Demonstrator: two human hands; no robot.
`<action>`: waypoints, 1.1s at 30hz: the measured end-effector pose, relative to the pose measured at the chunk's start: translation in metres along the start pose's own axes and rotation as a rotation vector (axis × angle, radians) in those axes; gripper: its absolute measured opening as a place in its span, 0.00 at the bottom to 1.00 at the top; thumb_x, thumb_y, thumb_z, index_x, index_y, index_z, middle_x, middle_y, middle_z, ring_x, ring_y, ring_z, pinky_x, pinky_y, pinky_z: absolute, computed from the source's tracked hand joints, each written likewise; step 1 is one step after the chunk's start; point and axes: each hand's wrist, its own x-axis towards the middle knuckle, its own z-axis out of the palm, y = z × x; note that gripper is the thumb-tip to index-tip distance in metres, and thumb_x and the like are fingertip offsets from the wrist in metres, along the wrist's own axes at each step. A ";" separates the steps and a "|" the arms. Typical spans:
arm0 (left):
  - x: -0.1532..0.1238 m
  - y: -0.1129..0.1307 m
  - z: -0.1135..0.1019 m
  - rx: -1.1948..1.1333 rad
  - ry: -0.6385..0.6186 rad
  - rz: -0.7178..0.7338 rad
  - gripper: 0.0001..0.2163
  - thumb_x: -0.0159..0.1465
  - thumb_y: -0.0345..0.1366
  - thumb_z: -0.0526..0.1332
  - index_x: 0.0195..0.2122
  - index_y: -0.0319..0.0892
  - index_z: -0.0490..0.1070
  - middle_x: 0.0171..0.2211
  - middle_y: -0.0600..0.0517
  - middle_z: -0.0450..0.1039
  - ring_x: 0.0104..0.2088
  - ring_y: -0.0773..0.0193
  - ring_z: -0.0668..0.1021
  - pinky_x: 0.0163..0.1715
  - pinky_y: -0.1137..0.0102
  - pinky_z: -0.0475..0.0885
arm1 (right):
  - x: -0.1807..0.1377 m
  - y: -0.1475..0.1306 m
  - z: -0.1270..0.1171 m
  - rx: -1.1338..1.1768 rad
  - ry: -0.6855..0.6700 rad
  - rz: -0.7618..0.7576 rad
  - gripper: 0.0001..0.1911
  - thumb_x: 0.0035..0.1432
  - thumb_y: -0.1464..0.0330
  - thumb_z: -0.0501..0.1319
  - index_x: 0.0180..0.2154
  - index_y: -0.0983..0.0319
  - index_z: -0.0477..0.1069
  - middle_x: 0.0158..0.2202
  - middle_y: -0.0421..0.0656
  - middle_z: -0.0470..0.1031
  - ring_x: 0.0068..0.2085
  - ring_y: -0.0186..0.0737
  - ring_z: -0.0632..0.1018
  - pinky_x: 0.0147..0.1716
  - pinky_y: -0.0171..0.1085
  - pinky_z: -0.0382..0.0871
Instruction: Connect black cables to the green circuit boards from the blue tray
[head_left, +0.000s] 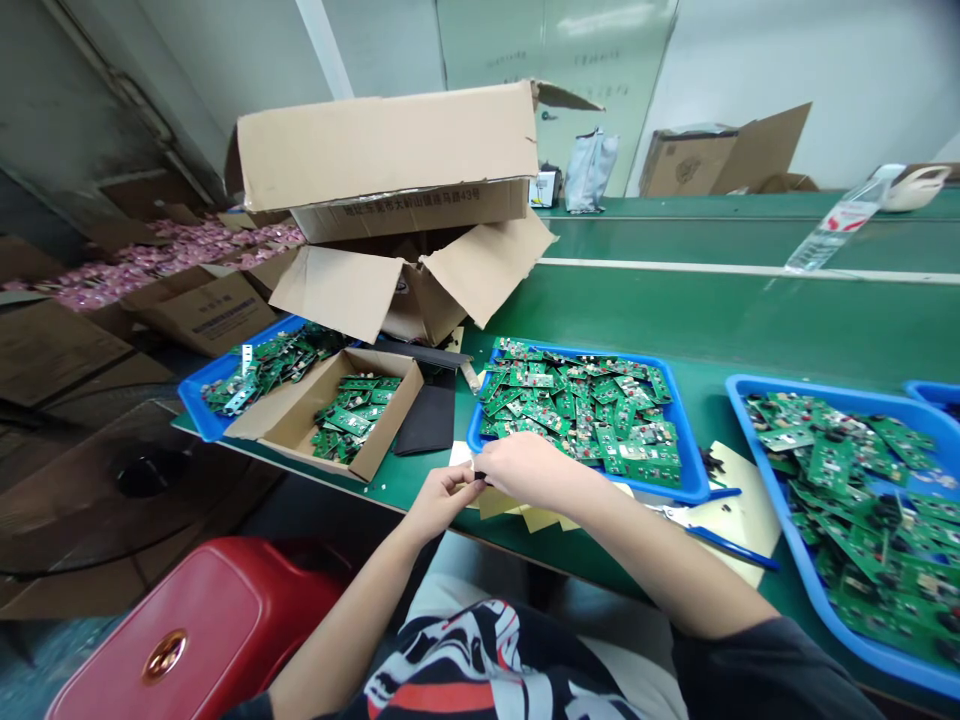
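My left hand [441, 500] is closed in a pinch at the table's front edge, its fingertips on a small black part [480, 477]. My right hand [525, 466] meets it there with curled fingers, and what they grip is hidden behind the hand. Just beyond my hands is a blue tray [694, 470] heaped with green circuit boards [577, 400]. Pale yellow paper sheets [541, 519] lie under and beside my right hand. To the left, a shallow cardboard box [390, 425] holds more green boards.
Another blue tray [795, 570] of boards stands at the right, near blue-handled scissors [727, 545]. Opened cardboard cartons [390, 140] are stacked at the back left. A further board-filled blue tray [196, 405] sits left, above a red stool [187, 620]. A plastic bottle [844, 220] stands tilted far right.
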 end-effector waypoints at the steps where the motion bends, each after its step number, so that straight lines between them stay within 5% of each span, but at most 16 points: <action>1: 0.000 0.000 0.000 -0.005 0.002 -0.001 0.23 0.52 0.55 0.66 0.19 0.37 0.68 0.20 0.54 0.65 0.25 0.68 0.67 0.26 0.74 0.63 | 0.000 0.000 -0.001 -0.003 -0.005 -0.001 0.10 0.61 0.77 0.55 0.36 0.64 0.76 0.36 0.48 0.80 0.40 0.45 0.81 0.33 0.34 0.68; 15: 0.003 -0.013 -0.006 -0.087 0.012 -0.063 0.25 0.49 0.58 0.67 0.19 0.37 0.67 0.19 0.54 0.66 0.22 0.69 0.67 0.24 0.74 0.63 | 0.001 0.003 0.003 -0.022 0.068 -0.060 0.09 0.63 0.74 0.56 0.39 0.64 0.76 0.36 0.48 0.77 0.37 0.44 0.80 0.28 0.35 0.63; 33: 0.001 0.005 -0.006 -0.073 0.019 -0.033 0.23 0.50 0.56 0.67 0.22 0.37 0.68 0.21 0.54 0.65 0.24 0.69 0.67 0.27 0.73 0.63 | 0.005 0.007 0.012 0.024 0.196 -0.076 0.09 0.64 0.73 0.55 0.38 0.66 0.74 0.33 0.47 0.75 0.36 0.40 0.77 0.30 0.34 0.61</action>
